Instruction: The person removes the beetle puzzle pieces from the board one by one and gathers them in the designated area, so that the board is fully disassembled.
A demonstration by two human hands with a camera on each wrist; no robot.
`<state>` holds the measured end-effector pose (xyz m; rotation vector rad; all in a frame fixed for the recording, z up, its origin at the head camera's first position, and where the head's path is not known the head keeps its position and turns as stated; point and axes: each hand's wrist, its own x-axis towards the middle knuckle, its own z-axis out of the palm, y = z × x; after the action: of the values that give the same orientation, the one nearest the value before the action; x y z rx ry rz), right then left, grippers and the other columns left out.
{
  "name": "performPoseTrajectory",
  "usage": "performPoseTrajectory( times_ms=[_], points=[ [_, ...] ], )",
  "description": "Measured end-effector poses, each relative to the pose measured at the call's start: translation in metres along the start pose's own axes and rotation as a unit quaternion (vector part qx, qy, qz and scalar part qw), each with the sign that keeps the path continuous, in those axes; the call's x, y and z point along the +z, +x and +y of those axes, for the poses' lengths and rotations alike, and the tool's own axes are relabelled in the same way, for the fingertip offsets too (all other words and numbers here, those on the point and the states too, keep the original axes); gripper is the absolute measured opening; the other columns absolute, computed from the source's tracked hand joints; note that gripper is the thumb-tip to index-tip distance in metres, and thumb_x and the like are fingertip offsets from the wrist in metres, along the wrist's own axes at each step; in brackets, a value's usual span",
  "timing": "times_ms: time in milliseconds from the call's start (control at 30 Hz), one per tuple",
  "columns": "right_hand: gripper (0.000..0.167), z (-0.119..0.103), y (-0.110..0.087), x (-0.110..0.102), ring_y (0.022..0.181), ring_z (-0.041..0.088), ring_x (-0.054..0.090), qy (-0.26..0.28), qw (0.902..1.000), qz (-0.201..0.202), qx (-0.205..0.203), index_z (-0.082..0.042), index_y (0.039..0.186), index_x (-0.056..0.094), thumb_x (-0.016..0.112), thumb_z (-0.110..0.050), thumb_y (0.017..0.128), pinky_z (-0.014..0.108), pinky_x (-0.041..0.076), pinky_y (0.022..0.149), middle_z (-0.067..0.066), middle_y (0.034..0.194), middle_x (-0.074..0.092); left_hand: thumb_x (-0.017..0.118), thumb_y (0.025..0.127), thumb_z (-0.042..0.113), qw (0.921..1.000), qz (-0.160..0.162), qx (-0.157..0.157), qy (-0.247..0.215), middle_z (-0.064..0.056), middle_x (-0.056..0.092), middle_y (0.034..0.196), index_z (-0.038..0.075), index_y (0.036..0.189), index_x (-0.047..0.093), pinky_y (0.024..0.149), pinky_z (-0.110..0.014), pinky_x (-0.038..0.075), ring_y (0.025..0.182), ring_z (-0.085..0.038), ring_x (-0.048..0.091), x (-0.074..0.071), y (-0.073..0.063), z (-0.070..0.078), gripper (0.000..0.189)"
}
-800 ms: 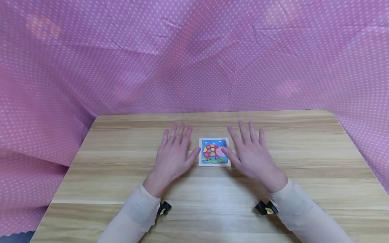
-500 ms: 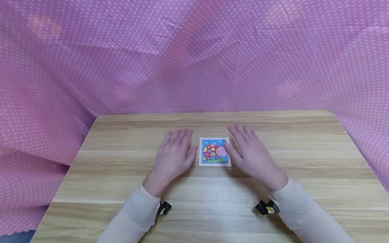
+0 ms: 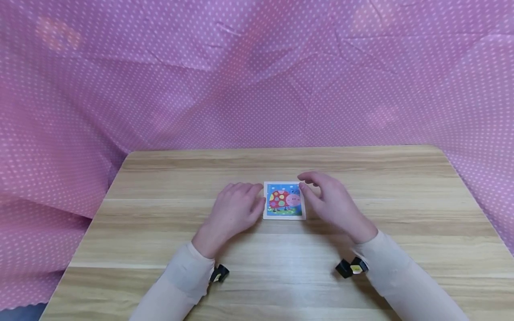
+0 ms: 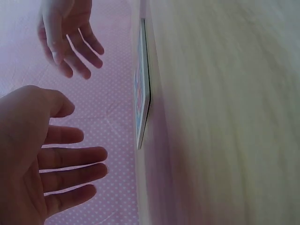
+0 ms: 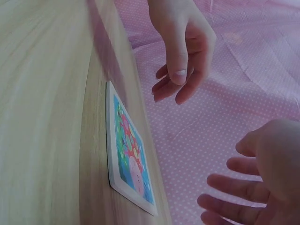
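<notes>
Two loose, empty grips — left hand, right hand — flank a card on the wooden table, pink cloth behind.

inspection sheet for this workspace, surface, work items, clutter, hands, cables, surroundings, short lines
Surface: wood-grain table, pale.
Work items: one square picture board, lying flat, white-bordered, showing a red spotted bug with a pink face.
Clutter: nothing seen.
Hands: left hand and right hand hover at either side of the board, fingers loosely bent, neither touching it in the wrist views.
Wrists: a small black device at each, below pale sleeves.
Cables: nothing seen.
Surroundings: pink cloth with white dots, hanging behind the table, creased.
</notes>
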<state>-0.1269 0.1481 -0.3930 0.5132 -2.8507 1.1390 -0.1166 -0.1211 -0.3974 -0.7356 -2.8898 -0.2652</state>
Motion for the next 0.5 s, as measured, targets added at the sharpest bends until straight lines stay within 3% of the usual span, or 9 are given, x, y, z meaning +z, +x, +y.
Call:
performPoseTrajectory(
  times_ms=[133, 367, 500],
  points=[
    [0.032, 0.002, 0.007, 0.003, 0.121, 0.031, 0.07, 0.03, 0.9995, -0.007, -0.003, -0.006, 0.136, 0.071, 0.061, -0.023, 0.111, 0.054, 0.061, 0.099, 0.012, 0.132, 0.075, 0.063, 0.107, 0.039, 0.9996, -0.028, 0.005, -0.004, -0.009, 0.075, 0.135, 0.01, 0.14, 0.07, 0.113, -0.048, 0.054, 0.129, -0.029, 0.069, 0.002, 0.002, 0.002, 0.044],
    [0.028, 0.007, 0.018, 0.009, 0.114, 0.028, 0.072, 0.071, 0.9972, -0.022, -0.005, -0.004, 0.133, 0.072, 0.061, -0.017, 0.11, 0.051, 0.062, 0.097, 0.013, 0.126, 0.076, 0.056, 0.11, 0.045, 0.9963, -0.084, -0.004, -0.02, -0.013, 0.063, 0.151, 0.013, 0.151, 0.062, 0.123, -0.053, 0.044, 0.143, -0.034, 0.057, 0.005, 0.004, 0.008, 0.052],
    [0.027, 0.008, 0.024, 0.013, 0.11, 0.027, 0.072, 0.076, 0.9967, -0.029, -0.006, -0.005, 0.132, 0.073, 0.062, -0.017, 0.11, 0.049, 0.062, 0.096, 0.013, 0.125, 0.077, 0.052, 0.112, 0.045, 0.9959, -0.087, -0.001, -0.024, -0.017, 0.058, 0.156, 0.015, 0.152, 0.061, 0.126, -0.055, 0.041, 0.147, -0.038, 0.053, 0.009, 0.004, 0.011, 0.051]
  ],
)
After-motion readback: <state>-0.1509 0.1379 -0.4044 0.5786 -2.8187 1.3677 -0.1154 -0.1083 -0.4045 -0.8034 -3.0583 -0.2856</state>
